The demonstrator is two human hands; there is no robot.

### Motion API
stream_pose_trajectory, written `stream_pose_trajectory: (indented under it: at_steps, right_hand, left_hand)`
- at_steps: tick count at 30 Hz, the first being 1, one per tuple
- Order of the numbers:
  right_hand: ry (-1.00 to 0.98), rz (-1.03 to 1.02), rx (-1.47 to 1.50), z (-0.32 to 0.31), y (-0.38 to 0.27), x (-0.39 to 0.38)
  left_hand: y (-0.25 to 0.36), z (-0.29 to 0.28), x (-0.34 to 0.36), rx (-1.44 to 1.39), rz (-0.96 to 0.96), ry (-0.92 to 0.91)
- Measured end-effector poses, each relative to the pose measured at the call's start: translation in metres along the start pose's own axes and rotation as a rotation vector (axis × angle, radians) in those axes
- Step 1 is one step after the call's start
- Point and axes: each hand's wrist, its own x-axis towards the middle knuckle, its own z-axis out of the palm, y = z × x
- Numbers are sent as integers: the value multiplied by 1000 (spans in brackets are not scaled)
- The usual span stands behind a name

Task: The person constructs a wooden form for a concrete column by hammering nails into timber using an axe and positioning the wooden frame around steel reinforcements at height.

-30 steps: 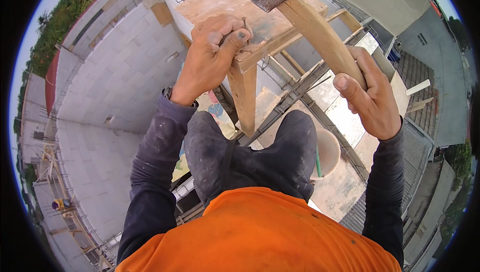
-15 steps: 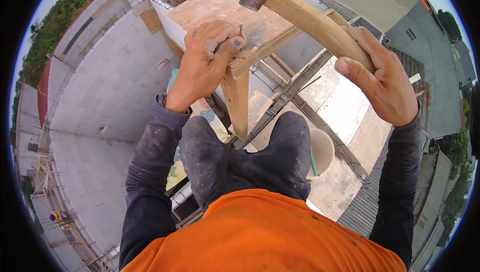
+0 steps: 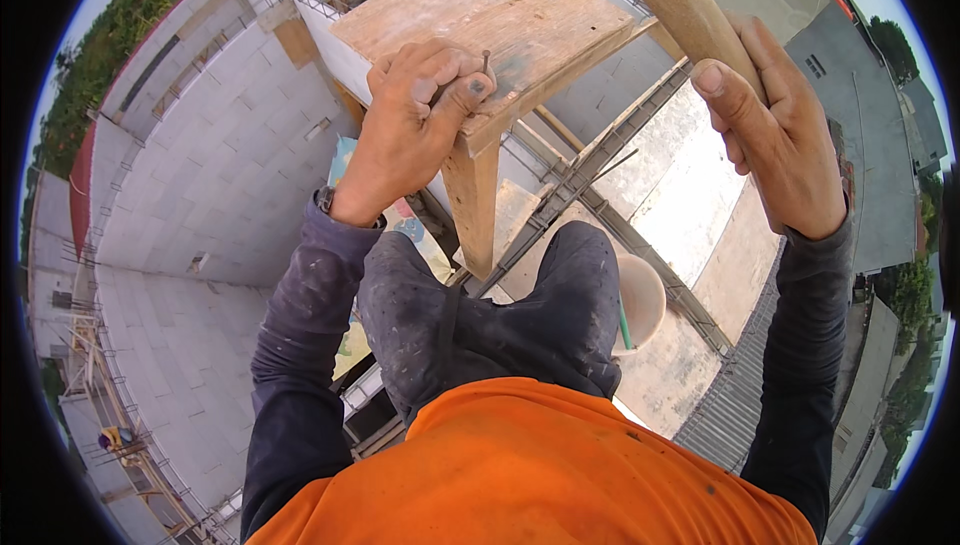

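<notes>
My left hand (image 3: pixel 418 125) rests on the near left corner of a wooden board (image 3: pixel 500 15), its fingers pinching a nail (image 3: pixel 486 61) that stands upright with its head showing. Below that corner, a timber piece (image 3: pixel 472 200) hangs down from the board's edge. To the right, my right hand (image 3: pixel 775 135) grips the wooden handle of a hammer (image 3: pixel 685 5), raised above and right of the board. The hammer's head lies outside the top of the picture.
A pale bucket (image 3: pixel 640 300) with a green stick stands below right. Steel rebar beams (image 3: pixel 590 180) cross beneath the board. A tall block wall (image 3: pixel 210 155) drops away on the left. Far below left, another person (image 3: pixel 115 438) is near some scaffolding. Corrugated roofing (image 3: pixel 735 385) lies lower right.
My right hand has lifted the hammer up and slightly right, taking its head out of view. My left hand keeps its pinch on the nail at nearly the same spot.
</notes>
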Motion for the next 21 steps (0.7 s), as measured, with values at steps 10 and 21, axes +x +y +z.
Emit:
stream_pose_trajectory:
  at_steps: [10,21]
  right_hand:
    - [-205,-104,-79,9,12,-7]
    - [95,221,502,129,33,4]
  left_hand:
    - [0,1,-7,46,26,3]
    - [12,13,-4,-97,82,71]
